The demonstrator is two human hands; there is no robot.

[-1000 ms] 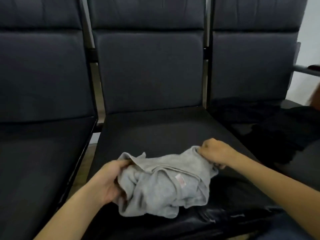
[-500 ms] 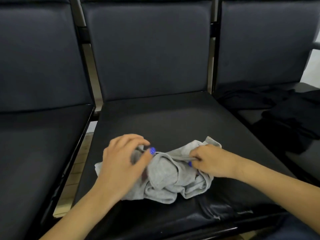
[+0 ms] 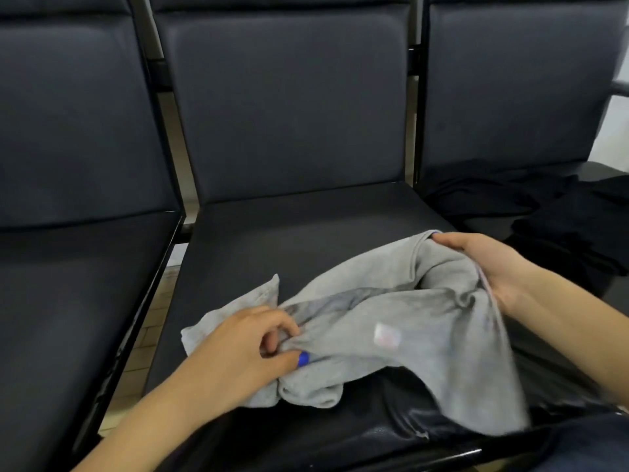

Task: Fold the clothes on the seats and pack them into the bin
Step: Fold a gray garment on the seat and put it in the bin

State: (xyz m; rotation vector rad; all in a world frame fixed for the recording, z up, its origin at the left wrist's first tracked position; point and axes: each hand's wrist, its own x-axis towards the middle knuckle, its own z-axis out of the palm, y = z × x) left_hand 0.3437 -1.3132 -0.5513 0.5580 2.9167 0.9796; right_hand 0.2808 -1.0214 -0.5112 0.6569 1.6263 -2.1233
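Note:
A crumpled grey garment (image 3: 401, 335) with a small pale label lies on the front half of the middle black seat (image 3: 289, 240). My left hand (image 3: 245, 349) pinches a fold of it near its left end, thumb and fingers curled on the cloth. My right hand (image 3: 490, 264) grips the garment's upper right edge, raised a little off the seat, so the cloth stretches between both hands. The garment's lower right part hangs blurred over the seat's front edge. No bin is in view.
A heap of black clothes (image 3: 551, 212) covers the right seat. The left seat (image 3: 68, 301) holds nothing. Tall padded backrests close off the far side. A gap with tiled floor (image 3: 153, 321) shows between the left and middle seats.
The hands have moved apart, pulling the bunched grey garment open. My right hand went up and to the right with an edge; my left hand shifted from on top to pinching the left part.

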